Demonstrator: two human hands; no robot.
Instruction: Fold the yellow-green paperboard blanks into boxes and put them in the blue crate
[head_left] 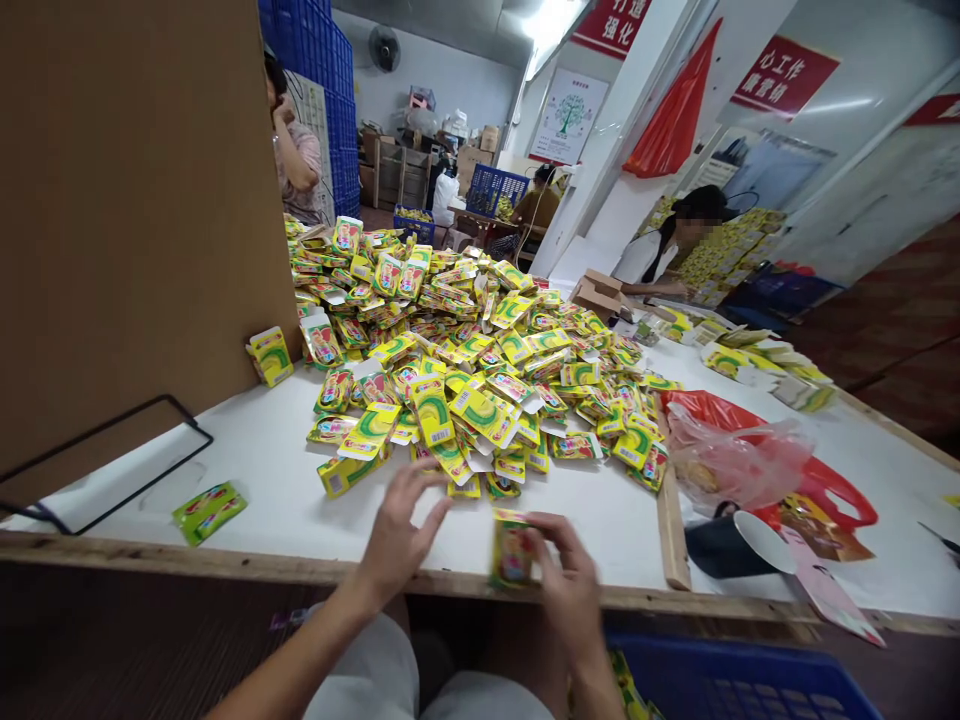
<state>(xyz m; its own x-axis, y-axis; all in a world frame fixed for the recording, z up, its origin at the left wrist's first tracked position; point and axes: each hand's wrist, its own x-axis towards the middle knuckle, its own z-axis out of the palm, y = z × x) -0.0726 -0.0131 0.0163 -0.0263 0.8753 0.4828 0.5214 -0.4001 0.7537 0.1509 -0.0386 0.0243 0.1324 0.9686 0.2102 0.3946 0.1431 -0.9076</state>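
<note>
The right hand (570,578) gripped a box (511,550), its print blurred, over the front of the white-covered worktop (277,505); the left hand (403,525), fingers parted, was beside the box pile (476,408), contact unclear. A blue crate (739,675) was cut off below, and a brown panel (142,200) partly hid a person (300,165). Red banners (784,80) hung beyond.

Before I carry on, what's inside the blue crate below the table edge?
Yellow-green boxes show at the left end of the crate. The right arm covers part of that end; the picture's edge cuts off the bottom.
</note>
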